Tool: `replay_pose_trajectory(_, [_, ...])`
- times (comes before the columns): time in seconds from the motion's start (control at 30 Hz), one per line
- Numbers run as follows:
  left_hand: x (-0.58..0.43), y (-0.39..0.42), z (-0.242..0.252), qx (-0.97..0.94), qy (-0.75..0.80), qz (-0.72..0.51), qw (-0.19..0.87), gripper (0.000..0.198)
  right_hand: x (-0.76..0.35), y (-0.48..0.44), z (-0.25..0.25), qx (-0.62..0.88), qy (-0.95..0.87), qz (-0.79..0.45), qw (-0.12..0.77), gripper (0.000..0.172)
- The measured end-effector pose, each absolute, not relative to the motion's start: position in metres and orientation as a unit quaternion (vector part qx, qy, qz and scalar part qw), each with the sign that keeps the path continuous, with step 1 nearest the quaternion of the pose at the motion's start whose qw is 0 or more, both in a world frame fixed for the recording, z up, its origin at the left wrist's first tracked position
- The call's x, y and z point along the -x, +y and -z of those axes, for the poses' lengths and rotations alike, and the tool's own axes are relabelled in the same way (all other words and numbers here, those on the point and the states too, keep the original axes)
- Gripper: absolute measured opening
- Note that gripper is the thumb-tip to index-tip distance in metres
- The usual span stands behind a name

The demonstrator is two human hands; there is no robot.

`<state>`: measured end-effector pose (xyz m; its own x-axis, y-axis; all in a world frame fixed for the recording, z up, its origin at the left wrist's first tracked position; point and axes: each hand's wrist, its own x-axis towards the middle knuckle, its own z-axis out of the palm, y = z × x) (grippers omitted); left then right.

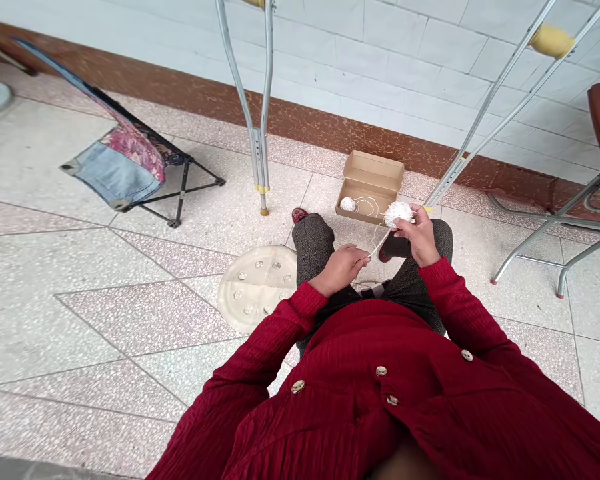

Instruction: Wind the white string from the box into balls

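Note:
My right hand [416, 233] holds a ball of white yarn [399, 214] between thumb and fingers, above my right knee. My left hand [347, 265] is over my left thigh, its fingertips pinched on a white yarn strand [380, 245] that runs taut toward the ball. Beyond my hands an open cardboard box [375, 172] lies on the floor. Inside it, at the left, sits a smaller white yarn ball [349, 204], with loose loops of yarn beside it. A thin strand hangs between the box and the held ball.
A round pale stool top [253, 283] is beside my left leg. Two metal crutches [260, 153] [460, 163] lean against the tiled wall. A folding fabric chair [125, 163] stands at the left, and a metal-legged chair [563, 247] at the right.

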<state>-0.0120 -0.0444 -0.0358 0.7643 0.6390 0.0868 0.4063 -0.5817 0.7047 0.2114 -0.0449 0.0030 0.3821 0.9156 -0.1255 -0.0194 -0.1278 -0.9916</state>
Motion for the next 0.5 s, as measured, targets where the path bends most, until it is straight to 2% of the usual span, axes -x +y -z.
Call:
replay_pose_trajectory(0.07, [0.015, -0.044, 0.029, -0.892, 0.277, -0.172, 0.313, 0.031, -0.217, -0.045, 0.006, 0.675, -0.445, -0.320, 0.494, 0.053])
replay_pose_trajectory(0.13, [0.018, -0.041, 0.020, -0.905, 0.264, -0.178, 0.282, 0.029, -0.219, -0.051, 0.014, 0.707, -0.532, -0.256, 0.390, 0.053])
replay_pose_trajectory(0.2, [0.020, -0.035, 0.011, -0.916, 0.257, -0.182, 0.248, 0.028, -0.218, -0.061, 0.019, 0.704, -0.586, -0.279, 0.288, 0.054])
replay_pose_trajectory(0.27, [0.022, -0.027, 0.003, -0.923, 0.254, -0.181, 0.224, 0.026, -0.211, -0.074, 0.021, 0.661, -0.600, -0.387, 0.232, 0.054])
replay_pose_trajectory(0.33, [0.022, -0.019, -0.001, -0.926, 0.252, -0.177, 0.218, 0.025, -0.204, -0.086, 0.017, 0.584, -0.568, -0.535, 0.222, 0.051])
replay_pose_trajectory(0.4, [0.022, -0.015, 0.000, -0.924, 0.250, -0.172, 0.232, 0.025, -0.197, -0.097, 0.004, 0.510, -0.490, -0.662, 0.250, 0.050])
replay_pose_trajectory(0.5, [0.018, -0.016, 0.009, -0.913, 0.257, -0.179, 0.262, 0.026, -0.193, -0.106, -0.024, 0.465, -0.354, -0.739, 0.335, 0.052])
